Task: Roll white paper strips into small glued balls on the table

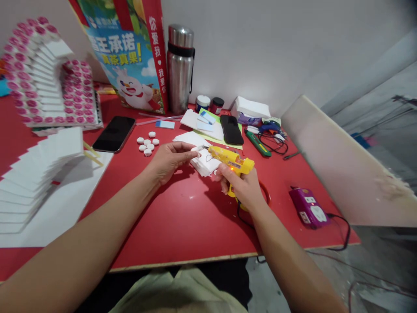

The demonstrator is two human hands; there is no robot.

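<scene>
Through the head camera, I have my left hand [174, 160] pinched at the fingertips around a small white piece [196, 150], its outline partly covered by the fingers, and my right hand [241, 182] wrapped around the grip of a yellow plastic glue gun [228, 157] with a small glowing light on its side. The relation I read as decisive is the one between nozzle and piece: the gun's long axis runs nearly crosswise, its rear end at my right and slightly nearer me, its dark nozzle facing left at the pinched piece. The gap looks very narrow; I cannot tell whether tip and piece touch. Just under that meeting point lies a loose pile of flat white paper-like pieces [206, 164] on the red tabletop [182, 221], with the nozzle above its middle. My left hand is the nearer one to the cluster of small, rounded white pieces [147, 143], which sits just beyond and to the left of its knuckles, well apart from the gun.
</scene>
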